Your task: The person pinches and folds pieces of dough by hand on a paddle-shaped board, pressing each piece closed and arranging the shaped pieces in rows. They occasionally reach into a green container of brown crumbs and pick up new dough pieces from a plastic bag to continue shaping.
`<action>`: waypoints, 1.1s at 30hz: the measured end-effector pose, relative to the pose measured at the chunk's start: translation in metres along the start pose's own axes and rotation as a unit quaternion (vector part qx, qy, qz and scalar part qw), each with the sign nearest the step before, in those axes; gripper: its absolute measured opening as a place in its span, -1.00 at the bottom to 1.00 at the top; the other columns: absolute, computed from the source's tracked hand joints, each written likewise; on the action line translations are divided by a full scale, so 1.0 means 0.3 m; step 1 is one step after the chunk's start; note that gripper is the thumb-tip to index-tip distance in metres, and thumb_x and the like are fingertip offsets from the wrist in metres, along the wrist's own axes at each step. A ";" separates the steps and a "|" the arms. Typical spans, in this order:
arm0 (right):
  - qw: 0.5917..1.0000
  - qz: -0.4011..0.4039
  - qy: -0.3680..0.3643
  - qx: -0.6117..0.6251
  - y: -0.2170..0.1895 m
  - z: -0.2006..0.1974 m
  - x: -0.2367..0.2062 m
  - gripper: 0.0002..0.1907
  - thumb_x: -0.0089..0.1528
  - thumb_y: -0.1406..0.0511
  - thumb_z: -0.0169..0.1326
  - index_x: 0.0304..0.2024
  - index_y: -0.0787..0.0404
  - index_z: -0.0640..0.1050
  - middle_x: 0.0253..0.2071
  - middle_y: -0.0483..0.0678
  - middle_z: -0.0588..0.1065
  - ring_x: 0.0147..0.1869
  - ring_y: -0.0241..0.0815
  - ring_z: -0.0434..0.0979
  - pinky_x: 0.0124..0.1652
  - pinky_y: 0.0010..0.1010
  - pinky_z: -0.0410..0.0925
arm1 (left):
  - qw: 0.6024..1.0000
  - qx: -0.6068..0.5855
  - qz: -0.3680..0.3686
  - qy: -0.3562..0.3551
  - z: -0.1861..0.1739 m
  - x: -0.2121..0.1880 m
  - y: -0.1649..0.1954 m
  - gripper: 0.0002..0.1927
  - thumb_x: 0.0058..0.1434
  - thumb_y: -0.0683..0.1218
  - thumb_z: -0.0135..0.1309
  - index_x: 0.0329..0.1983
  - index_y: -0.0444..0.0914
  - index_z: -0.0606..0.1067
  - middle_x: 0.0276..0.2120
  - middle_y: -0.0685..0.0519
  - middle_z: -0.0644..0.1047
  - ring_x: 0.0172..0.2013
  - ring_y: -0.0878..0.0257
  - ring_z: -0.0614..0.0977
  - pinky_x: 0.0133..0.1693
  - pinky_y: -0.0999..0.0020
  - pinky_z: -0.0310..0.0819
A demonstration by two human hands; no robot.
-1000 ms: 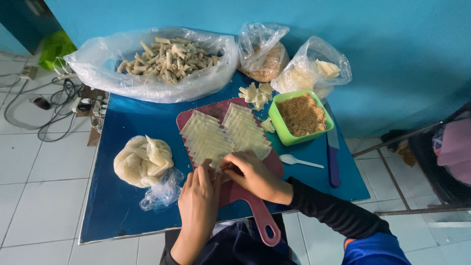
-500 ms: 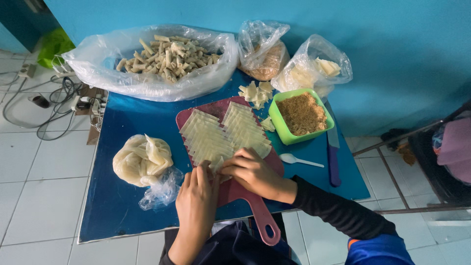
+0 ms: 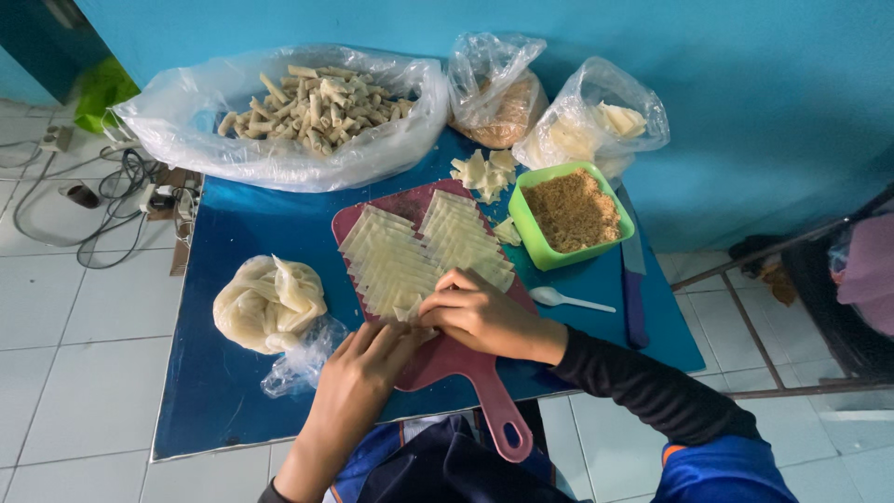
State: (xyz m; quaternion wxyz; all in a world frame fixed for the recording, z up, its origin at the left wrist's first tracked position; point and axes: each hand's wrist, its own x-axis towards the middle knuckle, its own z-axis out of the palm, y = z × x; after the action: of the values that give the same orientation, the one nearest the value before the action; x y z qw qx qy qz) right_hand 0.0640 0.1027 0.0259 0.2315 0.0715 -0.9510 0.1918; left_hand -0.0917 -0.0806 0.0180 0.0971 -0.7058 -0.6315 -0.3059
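Working at the near end of a red cutting board (image 3: 466,359), a person's two hands meet over a small pale pastry wrapper (image 3: 410,312) — the only view, from the head camera, looks straight down on it. The right hand (image 3: 480,317) curls over the wrapper from the right, fingers bent and pinching its edge; the left hand (image 3: 358,377) comes up from below, fingers flat and pressed against the same piece. Whether the left hand truly grips or only steadies it cannot be told.

Just beyond the fingertips lie two fanned rows of cut wrappers (image 3: 419,251), their long axes running up and away along the board. The right hand is the nearer to them.

On the blue desk (image 3: 233,410), a green tub of brown filling (image 3: 570,212) stands right of the board, a white spoon (image 3: 568,299) near its front. A bagged lump of dough (image 3: 270,303) sits left, well apart from the board. At the far edge a large clear bag of finished rolls (image 3: 307,107) spreads wide — two smaller bags (image 3: 549,112) beside it. Bare desk lies between dough and board; the board's handle points toward the person at the near edge.
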 end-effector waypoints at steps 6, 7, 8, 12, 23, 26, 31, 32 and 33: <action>0.999 -0.007 -0.018 0.037 -0.002 -0.020 0.009 -0.83 0.18 0.35 0.27 -0.17 0.21 0.63 -0.01 -0.10 0.54 0.11 -0.03 0.42 0.11 -0.25 0.35 | 0.998 0.049 -0.022 -0.019 0.047 -0.011 -0.023 -0.65 0.02 -0.19 0.09 -0.06 -0.26 0.53 -0.22 0.03 0.52 -0.18 0.13 0.58 -0.16 0.25 0.52; 0.999 -0.007 -0.019 0.039 0.001 -0.021 0.010 -0.79 0.15 0.31 0.29 -0.18 0.21 0.62 -0.02 -0.08 0.53 0.11 -0.01 0.42 0.10 -0.24 0.34 | 0.999 0.037 -0.032 -0.009 0.056 -0.013 -0.027 -0.70 0.07 -0.18 0.10 -0.09 -0.25 0.51 -0.25 0.03 0.52 -0.20 0.13 0.58 -0.18 0.23 0.50; 0.999 -0.007 -0.020 0.041 0.006 -0.021 0.012 -0.75 0.12 0.26 0.31 -0.19 0.22 0.62 -0.02 -0.06 0.53 0.12 0.01 0.41 0.10 -0.23 0.34 | 0.999 0.026 -0.042 0.002 0.068 -0.010 -0.031 -0.76 0.12 -0.17 0.10 -0.12 -0.24 0.50 -0.28 0.04 0.51 -0.23 0.13 0.58 -0.19 0.22 0.49; 0.999 0.010 -0.016 0.050 0.036 0.001 0.028 -0.85 0.21 0.29 0.27 -0.19 0.19 0.63 -0.09 -0.12 0.54 0.08 -0.07 0.46 0.11 -0.29 0.37 | 0.989 -0.004 -0.148 0.016 0.111 0.008 -0.036 -0.84 0.26 -0.07 0.14 -0.26 -0.24 0.44 -0.37 0.00 0.53 -0.29 0.02 0.59 -0.21 0.14 0.46; 0.989 0.063 -0.062 0.120 0.096 0.008 0.060 -0.86 0.23 0.31 0.24 -0.18 0.21 0.64 -0.19 -0.10 0.58 -0.02 -0.11 0.47 0.03 -0.34 0.38 | 0.965 -0.113 -0.236 0.008 0.062 0.039 -0.020 -0.78 0.23 0.00 0.19 -0.20 -0.22 0.50 -0.29 0.00 0.62 -0.22 0.01 0.65 -0.21 0.13 0.52; 0.987 0.071 -0.071 0.123 0.093 0.001 0.066 -0.84 0.21 0.31 0.24 -0.17 0.20 0.64 -0.21 -0.10 0.57 -0.03 -0.10 0.48 0.03 -0.34 0.37 | 0.963 -0.099 -0.249 0.014 0.063 0.049 -0.014 -0.83 0.24 -0.01 0.18 -0.22 -0.18 0.53 -0.30 0.04 0.62 -0.24 0.04 0.65 -0.25 0.14 0.52; 0.992 0.063 -0.057 0.097 0.083 0.003 0.070 -0.86 0.20 0.33 0.25 -0.20 0.20 0.59 -0.22 -0.10 0.55 -0.05 -0.08 0.47 0.02 -0.33 0.37 | 0.969 -0.074 -0.235 0.018 0.062 0.048 -0.017 -0.86 0.19 -0.06 0.18 -0.24 -0.17 0.54 -0.31 0.04 0.57 -0.23 0.03 0.62 -0.28 0.13 0.50; 0.993 0.059 -0.049 0.088 0.079 0.007 0.069 -0.86 0.19 0.33 0.25 -0.22 0.19 0.58 -0.23 -0.11 0.54 -0.05 -0.08 0.46 0.01 -0.32 0.37 | 0.971 -0.074 -0.227 0.020 0.060 0.048 -0.019 -0.87 0.18 -0.06 0.18 -0.23 -0.17 0.54 -0.31 0.04 0.57 -0.23 0.03 0.62 -0.28 0.13 0.50; 0.995 0.054 -0.041 0.080 0.076 0.012 0.067 -0.87 0.18 0.34 0.25 -0.24 0.18 0.58 -0.24 -0.12 0.53 -0.06 -0.08 0.46 0.00 -0.32 0.37 | 0.972 -0.075 -0.220 0.022 0.059 0.048 -0.019 -0.87 0.18 -0.07 0.18 -0.23 -0.17 0.54 -0.31 0.05 0.56 -0.23 0.04 0.61 -0.28 0.13 0.50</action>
State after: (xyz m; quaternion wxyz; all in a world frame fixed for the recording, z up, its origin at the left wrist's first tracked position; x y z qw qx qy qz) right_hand 0.0396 0.1211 0.0248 0.1756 0.0457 -0.9438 0.2763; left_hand -0.0915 -0.0584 0.0106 -0.0115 -0.5482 -0.7442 -0.3815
